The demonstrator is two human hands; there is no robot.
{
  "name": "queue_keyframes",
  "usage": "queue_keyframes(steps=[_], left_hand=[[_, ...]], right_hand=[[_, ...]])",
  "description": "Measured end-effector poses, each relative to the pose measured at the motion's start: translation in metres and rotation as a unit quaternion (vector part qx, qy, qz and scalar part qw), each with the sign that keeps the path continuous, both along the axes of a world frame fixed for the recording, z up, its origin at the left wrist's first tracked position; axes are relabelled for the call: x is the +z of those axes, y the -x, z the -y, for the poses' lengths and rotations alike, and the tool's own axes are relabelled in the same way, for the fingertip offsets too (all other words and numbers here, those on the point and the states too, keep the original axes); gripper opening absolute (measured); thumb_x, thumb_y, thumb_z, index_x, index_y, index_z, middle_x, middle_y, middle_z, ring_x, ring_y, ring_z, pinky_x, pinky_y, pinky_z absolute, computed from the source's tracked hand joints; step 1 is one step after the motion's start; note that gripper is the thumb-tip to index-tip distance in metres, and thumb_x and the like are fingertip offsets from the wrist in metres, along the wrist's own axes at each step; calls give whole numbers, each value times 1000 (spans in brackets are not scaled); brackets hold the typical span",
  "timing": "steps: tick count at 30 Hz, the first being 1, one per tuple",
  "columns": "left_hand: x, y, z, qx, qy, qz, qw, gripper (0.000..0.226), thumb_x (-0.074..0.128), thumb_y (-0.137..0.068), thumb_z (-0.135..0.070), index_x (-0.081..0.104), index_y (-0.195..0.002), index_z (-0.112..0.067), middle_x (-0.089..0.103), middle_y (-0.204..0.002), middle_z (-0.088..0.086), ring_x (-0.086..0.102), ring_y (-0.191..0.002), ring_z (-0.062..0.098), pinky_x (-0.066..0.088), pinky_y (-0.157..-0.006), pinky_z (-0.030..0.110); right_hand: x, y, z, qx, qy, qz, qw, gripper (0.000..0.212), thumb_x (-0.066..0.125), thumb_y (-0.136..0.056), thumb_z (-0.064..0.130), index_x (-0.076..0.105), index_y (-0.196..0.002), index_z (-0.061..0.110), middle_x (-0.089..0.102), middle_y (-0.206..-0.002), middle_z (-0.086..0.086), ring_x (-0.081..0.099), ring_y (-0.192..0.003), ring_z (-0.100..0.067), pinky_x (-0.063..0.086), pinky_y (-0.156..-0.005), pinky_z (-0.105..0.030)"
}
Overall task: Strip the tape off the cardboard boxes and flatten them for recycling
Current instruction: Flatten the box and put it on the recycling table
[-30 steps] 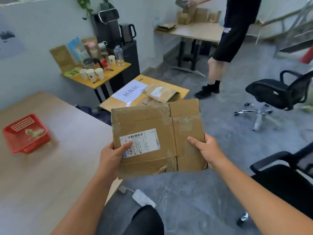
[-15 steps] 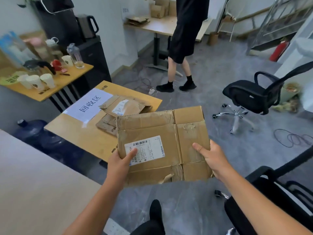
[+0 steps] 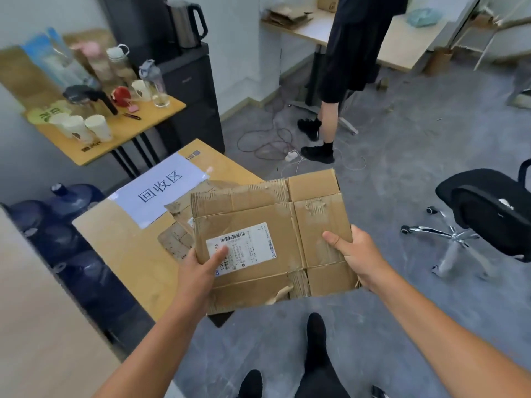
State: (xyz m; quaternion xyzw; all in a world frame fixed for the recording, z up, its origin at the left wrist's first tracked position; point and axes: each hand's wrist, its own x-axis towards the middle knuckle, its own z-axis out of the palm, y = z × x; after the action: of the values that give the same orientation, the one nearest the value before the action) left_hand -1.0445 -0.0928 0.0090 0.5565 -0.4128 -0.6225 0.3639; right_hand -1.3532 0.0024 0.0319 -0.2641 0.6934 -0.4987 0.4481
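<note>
The flattened cardboard box (image 3: 273,239) is held in the air between both hands, face up and tilted a little. Its left part hangs over the edge of the low wooden table (image 3: 126,254) and its right part is above the grey floor.

The left hand (image 3: 198,272) grips the box at its left edge. Its thumb (image 3: 219,254) lies straight across the top and presses on the lower left corner of the white shipping label (image 3: 241,247). The other fingers go under the card and are hidden, so how far they curl cannot be told.

The right hand (image 3: 359,254) grips the right edge in the same way. Its thumb (image 3: 334,239) rests flat on the brown right panel, and its fingers are out of sight beneath, probably wrapped under the edge.

The box surface is worn and torn along the creases, with a ragged strip curling up at the lower middle.

On the table behind the box lies more flattened cardboard (image 3: 175,239), partly covered by the held box, and beside it a white paper sign (image 3: 161,191) with printed characters. Blue water jugs (image 3: 71,199) stand on the floor left of the table. A black office chair (image 3: 488,216) stands to the right, well apart, and another person (image 3: 353,53) in black stands at a far desk.
</note>
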Motion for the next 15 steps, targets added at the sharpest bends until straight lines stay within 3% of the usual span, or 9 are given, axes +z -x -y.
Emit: queue_keyframes(steps=[5,10,15], left_hand=[[1,27,25,103,-15,2,995,31,80,-86,-23,68,-116,-20,79,-100,2,77,-89,21,62,-62,30],[-2,38,40,182,-39,29,982,38,80,-86,-31,66,-120,-20,79,-103,2,77,-93,22,62,-74,40],[-13,31,69,258,-37,66,963,30,81,-85,-37,68,-110,-28,79,-99,-5,77,-89,18,60,-73,39]], right_hand=[[-9,39,89,86,-10,47,995,25,76,-91,20,66,-113,12,80,-99,-4,77,-89,-18,60,-66,-26],[-16,56,163,185,-27,70,980,22,74,-94,18,66,-113,13,80,-98,-1,77,-86,-15,59,-64,-24],[-31,45,236,269,-51,57,960,27,75,-93,27,66,-115,14,79,-103,-2,76,-92,-19,59,-70,-31]])
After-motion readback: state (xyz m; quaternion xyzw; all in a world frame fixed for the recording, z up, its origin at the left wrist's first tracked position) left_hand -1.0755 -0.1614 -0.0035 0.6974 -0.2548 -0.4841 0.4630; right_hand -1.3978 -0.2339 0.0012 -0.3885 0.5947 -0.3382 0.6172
